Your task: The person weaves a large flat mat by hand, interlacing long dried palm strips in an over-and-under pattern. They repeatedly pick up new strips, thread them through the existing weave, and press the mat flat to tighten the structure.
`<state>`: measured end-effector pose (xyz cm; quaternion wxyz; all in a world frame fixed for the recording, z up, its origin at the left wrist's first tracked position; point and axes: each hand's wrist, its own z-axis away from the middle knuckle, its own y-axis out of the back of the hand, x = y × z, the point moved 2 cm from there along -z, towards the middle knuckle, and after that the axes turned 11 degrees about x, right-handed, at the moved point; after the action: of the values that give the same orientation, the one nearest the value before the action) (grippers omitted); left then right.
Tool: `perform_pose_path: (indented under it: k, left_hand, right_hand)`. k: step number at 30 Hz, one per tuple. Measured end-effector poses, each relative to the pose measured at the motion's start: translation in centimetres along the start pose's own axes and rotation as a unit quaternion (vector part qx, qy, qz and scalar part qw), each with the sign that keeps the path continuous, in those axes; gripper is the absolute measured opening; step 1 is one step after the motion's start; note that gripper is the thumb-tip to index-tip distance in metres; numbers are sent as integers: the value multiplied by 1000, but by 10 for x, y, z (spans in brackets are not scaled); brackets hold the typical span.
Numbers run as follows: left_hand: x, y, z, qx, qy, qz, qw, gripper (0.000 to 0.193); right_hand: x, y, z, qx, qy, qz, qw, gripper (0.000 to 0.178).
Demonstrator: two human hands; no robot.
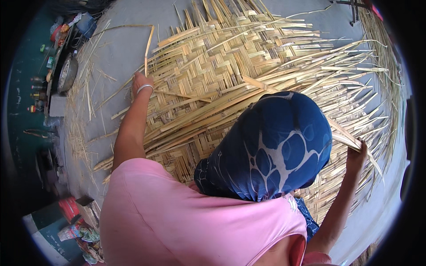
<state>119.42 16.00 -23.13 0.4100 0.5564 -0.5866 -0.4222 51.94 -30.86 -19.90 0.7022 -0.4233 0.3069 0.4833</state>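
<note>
On the grey floor (128, 53) lies the woven mat (217, 71). The right hand (356, 155) has its fingers curled around flat strips (342, 132), the left hand (142, 84) around a bent strip (148, 48). Print on the colourful packets (83, 237) is illegible.

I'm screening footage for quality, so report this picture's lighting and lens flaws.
Head view: black fisheye rim cuts off the corners; head view: the woven mat looks fairly crisp, the red item lower left soft; head view: the grey floor is bright, the green surface far left dim.
</note>
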Motion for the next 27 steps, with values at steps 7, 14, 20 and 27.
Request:
perform_pose_path:
  k: [7,14,20,27]
  left_hand:
    - [-16,-15,-7,-130,54,22,990,28]
    - [-38,-8,-78,-10,350,507,788,21]
    - [-79,124,-219,281,356,349,820,22]
    - [-22,338,-220,414,401,434,692,24]
  right_hand:
    - [-15,-19,-15,-39,42,-3,998,18]
    - [-38,-141,-17,-135,49,-14,989,16]
    - [-46,-292,38,-198,77,14,977,18]
    - [-12,-416,185,-422,106,100,895,39]
